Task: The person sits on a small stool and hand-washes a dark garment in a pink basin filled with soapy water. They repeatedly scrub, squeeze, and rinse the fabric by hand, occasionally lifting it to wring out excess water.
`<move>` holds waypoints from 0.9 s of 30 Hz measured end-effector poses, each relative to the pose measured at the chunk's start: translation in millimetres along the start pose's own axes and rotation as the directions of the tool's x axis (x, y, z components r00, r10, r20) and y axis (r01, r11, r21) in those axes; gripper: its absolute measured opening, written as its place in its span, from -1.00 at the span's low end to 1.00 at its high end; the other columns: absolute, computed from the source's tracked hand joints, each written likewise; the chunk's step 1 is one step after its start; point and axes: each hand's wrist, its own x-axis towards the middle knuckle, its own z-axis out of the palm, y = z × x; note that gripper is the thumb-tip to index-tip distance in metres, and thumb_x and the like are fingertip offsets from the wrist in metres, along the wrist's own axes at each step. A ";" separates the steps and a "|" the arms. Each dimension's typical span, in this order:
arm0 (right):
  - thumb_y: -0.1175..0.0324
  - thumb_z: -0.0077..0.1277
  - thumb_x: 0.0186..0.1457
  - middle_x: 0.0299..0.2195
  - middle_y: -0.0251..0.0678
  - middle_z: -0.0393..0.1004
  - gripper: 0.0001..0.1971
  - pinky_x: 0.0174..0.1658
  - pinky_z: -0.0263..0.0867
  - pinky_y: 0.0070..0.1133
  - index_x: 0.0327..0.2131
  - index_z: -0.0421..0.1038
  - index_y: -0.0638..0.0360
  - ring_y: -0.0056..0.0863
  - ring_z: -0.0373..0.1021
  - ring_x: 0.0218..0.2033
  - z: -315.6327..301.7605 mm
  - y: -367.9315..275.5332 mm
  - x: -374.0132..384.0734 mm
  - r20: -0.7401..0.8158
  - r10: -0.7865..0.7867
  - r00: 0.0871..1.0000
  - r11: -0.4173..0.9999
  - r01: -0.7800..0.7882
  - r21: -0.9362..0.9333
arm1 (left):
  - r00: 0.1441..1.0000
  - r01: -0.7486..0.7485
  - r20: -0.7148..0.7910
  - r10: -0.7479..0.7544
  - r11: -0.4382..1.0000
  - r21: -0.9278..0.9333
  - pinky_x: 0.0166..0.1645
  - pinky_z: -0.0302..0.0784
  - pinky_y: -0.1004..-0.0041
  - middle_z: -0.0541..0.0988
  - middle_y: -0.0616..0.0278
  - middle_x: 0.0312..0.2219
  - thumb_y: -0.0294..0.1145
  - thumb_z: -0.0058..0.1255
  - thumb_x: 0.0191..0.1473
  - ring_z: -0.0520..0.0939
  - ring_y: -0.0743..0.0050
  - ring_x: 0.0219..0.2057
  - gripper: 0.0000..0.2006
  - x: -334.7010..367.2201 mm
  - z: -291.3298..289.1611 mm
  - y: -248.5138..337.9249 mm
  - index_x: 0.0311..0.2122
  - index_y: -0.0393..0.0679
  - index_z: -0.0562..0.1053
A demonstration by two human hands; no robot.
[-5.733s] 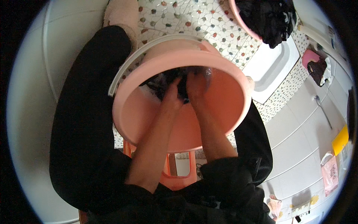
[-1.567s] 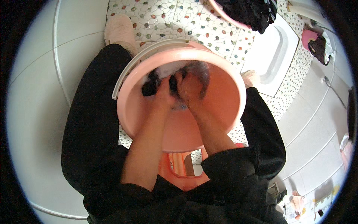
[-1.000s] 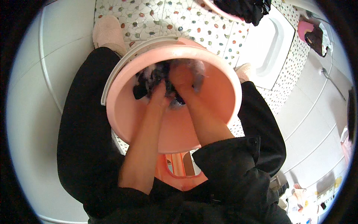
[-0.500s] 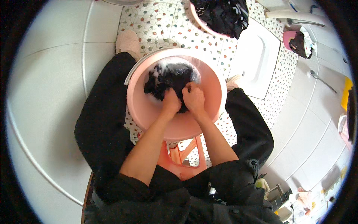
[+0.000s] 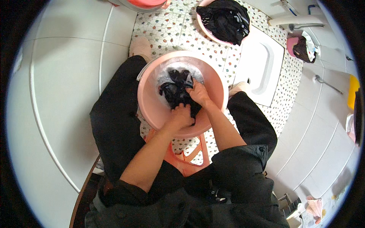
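Observation:
Between my knees stands a pink bucket [image 5: 152,108], with white suds [image 5: 164,76] around a wet black garment [image 5: 175,91] inside it. My left hand [image 5: 183,115] is closed on the garment's near part, low against the bucket's near wall. Farther up and to the right, my right hand [image 5: 197,93] grips another fold of the same cloth near the right side. The garment's lower portion is hidden in the suds and under my hands.
An orange-pink plastic stool [image 5: 186,167] is under the bucket's near side. Beyond, a pink basin [image 5: 203,26] holds black clothes [image 5: 224,21]. A white squat toilet [image 5: 262,68] lies to the right. A red-and-grey tub [image 5: 146,4] sits at the far left, and a pink bin [image 5: 292,45] far right.
My left hand has drawn toward the bucket's near wall with the cloth, while my right hand stays farther up. The garment has shifted and bunched differently. The view has moved slightly.

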 end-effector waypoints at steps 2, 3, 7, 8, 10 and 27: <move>0.38 0.12 0.07 -0.18 -0.01 0.56 -0.56 -0.01 0.35 -0.42 0.03 0.35 0.30 -0.23 0.49 -0.13 -0.5 -20.9 -13.5 0.086 -0.051 0.995 0.946 0.021 0.325 | 0.994 0.087 0.093 -0.063 0.955 -0.285 0.06 0.47 0.24 0.56 -0.11 -0.09 -0.23 0.27 -0.20 0.58 -0.01 -0.06 -0.36 15.5 -18.3 -37.9 0.02 -0.34 0.40; 0.37 0.12 0.07 -0.18 -0.02 0.56 -0.57 0.02 0.33 -0.43 0.01 0.36 0.31 -0.25 0.48 -0.13 -8.6 -27.1 -27.1 0.111 -0.070 0.991 0.885 0.011 0.466 | 0.987 0.162 0.063 -0.149 0.884 -0.439 0.07 0.47 0.30 0.57 -0.12 -0.10 -0.22 0.30 -0.24 0.59 0.07 -0.05 -0.33 17.3 -26.4 -43.0 0.01 -0.36 0.40; 0.49 0.13 0.07 -0.20 -0.27 0.55 -0.62 0.05 0.26 -0.54 -0.01 0.39 0.29 -0.53 0.38 -0.14 -40.5 -42.0 -76.9 0.128 -0.125 0.984 0.756 0.011 0.655 | 0.903 -0.051 -0.331 -0.273 0.697 -0.715 0.13 0.38 0.41 0.51 0.10 -0.01 -0.54 0.26 -0.19 0.52 0.25 0.00 -0.22 35.7 -21.9 -62.1 0.20 -0.27 0.19; 0.50 0.14 0.06 -0.18 -0.27 0.53 -0.62 0.06 0.25 -0.54 -0.01 0.40 0.28 -0.53 0.37 -0.13 -46.1 -43.3 -90.2 0.124 -0.095 0.988 0.739 -0.013 0.673 | 0.860 -0.074 -0.392 -0.327 0.680 -0.730 0.15 0.36 0.42 0.49 0.12 0.01 -0.59 0.24 -0.20 0.51 0.26 0.01 -0.21 22.5 -35.8 -46.8 0.21 -0.23 0.18; 0.50 0.15 0.05 -0.14 -0.28 0.50 -0.62 0.07 0.23 -0.55 -0.01 0.41 0.25 -0.52 0.36 -0.10 -54.5 -46.5 -115.7 0.123 -0.040 0.992 0.697 -0.061 0.714 | 0.882 -0.267 -0.456 -0.115 0.677 -0.686 0.12 0.39 0.41 0.54 0.07 -0.05 -0.58 0.20 -0.20 0.55 0.20 -0.02 -0.23 4.4 -48.0 -33.1 0.20 -0.29 0.19; 0.29 0.38 -0.22 0.07 0.15 0.24 -0.02 0.20 0.18 -0.31 0.25 0.02 0.25 0.05 0.24 0.12 -61.6 -69.2 -178.5 -0.332 -0.267 0.904 0.921 0.341 0.187 | 0.674 -0.691 -0.547 0.497 0.686 -0.228 0.01 0.35 0.44 0.48 0.01 -0.25 -0.86 -0.18 -0.28 0.51 0.09 -0.15 -0.60 -118.4 -92.0 69.4 -0.21 -0.40 0.42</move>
